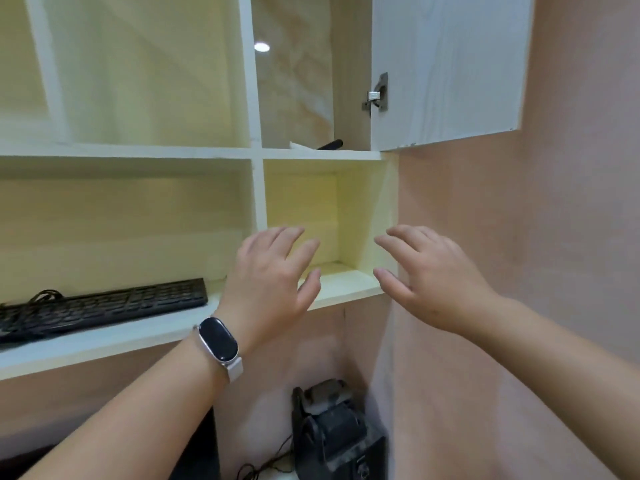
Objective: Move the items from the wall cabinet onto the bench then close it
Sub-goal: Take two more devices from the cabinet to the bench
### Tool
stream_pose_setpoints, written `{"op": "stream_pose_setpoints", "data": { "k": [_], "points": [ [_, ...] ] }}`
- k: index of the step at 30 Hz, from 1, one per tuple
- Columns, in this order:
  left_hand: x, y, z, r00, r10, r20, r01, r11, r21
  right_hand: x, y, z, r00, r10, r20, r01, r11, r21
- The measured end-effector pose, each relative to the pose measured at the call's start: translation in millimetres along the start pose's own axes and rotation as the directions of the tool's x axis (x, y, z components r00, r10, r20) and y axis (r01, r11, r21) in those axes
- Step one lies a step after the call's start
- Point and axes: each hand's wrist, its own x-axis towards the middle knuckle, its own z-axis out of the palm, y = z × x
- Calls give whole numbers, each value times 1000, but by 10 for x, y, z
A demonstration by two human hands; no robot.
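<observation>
Wall cabinet [322, 154] work is at an early stage, judging from the head view: the door [450, 64] stands swung open above and to the right of both hands, and inside the compartment straight above the fingertips lie a black rod-like item [330, 145] and a white item [301, 146] beside it (paper or cloth, I cannot tell which). Neither has been taken down, and the closing remains to be done. The left hand [270, 282] and the right hand [429, 278] are raised side by side with a gap between them, fingers spread and relaxed, holding nothing and touching nothing. Directly beyond them is an open cubby [346, 285], pale yellow inside with flat painted boards and square edges. The cabinet's frame is white board, its inner back glossy and marbled, catching a ceiling light; a small metal hinge [377, 93] sits on the door's inner face, whose surface shows a faint wood grain. Left of the left hand, a flat black keyboard [104, 303] lies on the same shelf level, its cable coiled behind. A smooth dark wristband [219, 339] sits on the left wrist. Below the hands stands a dusty dark machine [332, 431]; the bench itself is not clearly in view.
</observation>
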Motion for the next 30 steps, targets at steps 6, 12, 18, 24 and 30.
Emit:
{"op": "stream_pose_setpoints", "data": {
  "k": [6,12,18,24,30],
  "points": [
    [770,-300,137,997,48,-64,-40,992,119,707,331,120,998,-32,-62,35,998,47],
    [1611,-518,163,995,75,-66,-63,983,174,1480,643,168,966,-156,-206,178,980,91],
    [2341,-767,192,979,47,201,-73,989,127,2299,765,154,952,-258,-164,280,951,130],
    [2800,-890,331,827,-135,545,-3,969,245,2910,809,209,951,-264,160,265,964,13],
    [2857,-980,481,675,-251,694,13,944,330,3174,723,442,912,-239,334,253,967,0]
  ]
}}
